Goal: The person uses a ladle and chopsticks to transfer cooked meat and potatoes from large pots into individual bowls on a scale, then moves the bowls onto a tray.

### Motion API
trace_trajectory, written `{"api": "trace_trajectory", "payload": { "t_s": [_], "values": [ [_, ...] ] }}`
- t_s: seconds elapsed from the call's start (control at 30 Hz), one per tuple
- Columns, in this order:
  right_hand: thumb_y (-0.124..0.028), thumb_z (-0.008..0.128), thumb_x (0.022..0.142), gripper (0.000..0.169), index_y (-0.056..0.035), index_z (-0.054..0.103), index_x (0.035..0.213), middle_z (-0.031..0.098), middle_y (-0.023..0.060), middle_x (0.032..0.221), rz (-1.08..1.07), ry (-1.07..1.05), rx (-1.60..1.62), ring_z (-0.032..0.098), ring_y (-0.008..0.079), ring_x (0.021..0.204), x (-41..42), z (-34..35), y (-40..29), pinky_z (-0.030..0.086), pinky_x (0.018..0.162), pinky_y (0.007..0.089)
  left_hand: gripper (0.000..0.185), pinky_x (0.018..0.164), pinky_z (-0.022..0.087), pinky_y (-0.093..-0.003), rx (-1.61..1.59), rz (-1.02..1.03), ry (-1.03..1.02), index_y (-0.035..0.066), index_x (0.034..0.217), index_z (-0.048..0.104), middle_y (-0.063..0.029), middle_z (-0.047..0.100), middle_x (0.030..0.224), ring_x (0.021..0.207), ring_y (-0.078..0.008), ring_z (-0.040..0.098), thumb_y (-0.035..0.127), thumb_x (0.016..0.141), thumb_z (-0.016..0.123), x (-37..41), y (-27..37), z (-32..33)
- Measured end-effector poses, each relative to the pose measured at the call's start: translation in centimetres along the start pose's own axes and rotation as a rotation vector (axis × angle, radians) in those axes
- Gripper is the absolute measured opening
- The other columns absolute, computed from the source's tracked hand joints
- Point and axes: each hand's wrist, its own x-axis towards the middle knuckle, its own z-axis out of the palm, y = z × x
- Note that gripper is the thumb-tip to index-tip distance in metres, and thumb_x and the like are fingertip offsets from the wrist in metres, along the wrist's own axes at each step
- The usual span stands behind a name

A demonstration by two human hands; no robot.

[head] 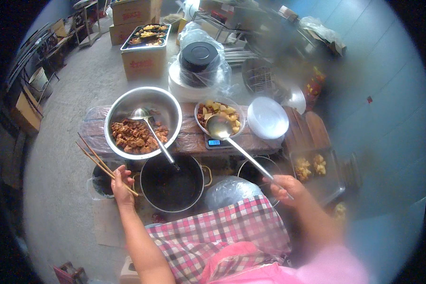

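Note:
My left hand (122, 184) holds a pair of wooden chopsticks (98, 162), left of a dark pot (172, 183). My right hand (284, 188) grips the handle of a metal ladle (219, 127); its bowl, with some liquid in it, is over a clear plastic bowl of meat and potato chunks (237, 110). That bowl sits on a digital kitchen scale (216, 142) with a lit display. To the left, a large steel basin (110, 140) holds browned meat pieces (133, 136) and a slotted metal skimmer (140, 113), whose handle extends over the rim above the pot.
Stacked clear plastic bowls (268, 118) stand right of the scale on the plastic-covered bench (188, 142). A glass tray (335, 193) with food is further right. Behind are a plastic-wrapped stack of black lids (199, 56) and a carton (144, 65) bearing a tray of filled bowls.

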Motion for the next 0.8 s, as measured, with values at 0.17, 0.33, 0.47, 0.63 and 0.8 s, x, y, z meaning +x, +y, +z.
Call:
{"api": "trace_trajectory", "payload": {
  "t_s": [0.17, 0.33, 0.47, 0.63, 0.8],
  "values": [
    [-0.021, 0.050, 0.087, 0.020, -0.0014, 0.053, 0.089, 0.046, -0.0021, 0.061, 0.182, -0.093, -0.203, 0.037, 0.0011, 0.043, -0.6, 0.2, 1.2, 0.030, 0.035, 0.0145, 0.031, 0.051, 0.044, -0.0192, 0.004, -0.008, 0.004, 0.005, 0.099, 0.055, -0.0030, 0.056, 0.076, 0.057, -0.0069, 0.049, 0.032, 0.089, 0.044, 0.0, 0.0, 0.2],
    [-0.021, 0.051, 0.086, 0.019, -0.0040, 0.052, 0.077, 0.048, -0.0010, 0.061, 0.330, -0.093, -0.280, 0.039, 0.0033, 0.044, 1.4, 1.5, 3.5, 0.030, 0.035, 0.0162, 0.030, 0.051, 0.044, -0.0192, -0.026, -0.009, -0.026, 0.005, 0.099, 0.055, -0.0031, 0.056, 0.076, 0.056, -0.0069, 0.049, 0.032, 0.089, 0.045, 0.2, -0.3, 0.0],
    [-0.021, 0.050, 0.087, 0.019, -0.0052, 0.052, 0.076, 0.046, -0.0017, 0.059, 0.378, -0.085, -0.385, 0.038, 0.0038, 0.043, 3.4, 3.6, 5.2, 0.030, 0.035, 0.0169, 0.030, 0.051, 0.044, -0.0190, -0.038, -0.017, -0.007, 0.005, 0.100, 0.055, -0.0030, 0.056, 0.076, 0.057, -0.0071, 0.049, 0.031, 0.090, 0.045, 0.2, -0.2, -0.2],
    [-0.020, 0.049, 0.086, 0.020, -0.0052, 0.051, 0.073, 0.045, -0.0010, 0.055, 0.445, -0.101, -0.428, 0.038, 0.0064, 0.042, 6.7, 5.1, 7.5, 0.030, 0.035, 0.0201, 0.030, 0.051, 0.043, -0.0184, -0.049, 0.001, -0.009, 0.005, 0.100, 0.055, -0.0031, 0.056, 0.076, 0.058, -0.0071, 0.049, 0.031, 0.090, 0.044, -0.3, 0.3, 0.3],
    [-0.016, 0.050, 0.083, 0.020, -0.0042, 0.051, 0.067, 0.046, 0.0009, 0.051, 0.413, -0.041, -0.454, 0.038, 0.0083, 0.038, 11.3, 5.9, 11.9, 0.029, 0.033, 0.0220, 0.030, 0.052, 0.043, -0.0182, -0.028, 0.004, -0.027, 0.004, 0.100, 0.055, -0.0031, 0.056, 0.076, 0.059, -0.0071, 0.049, 0.030, 0.090, 0.043, -0.1, 0.1, 0.0]
  ]
}}
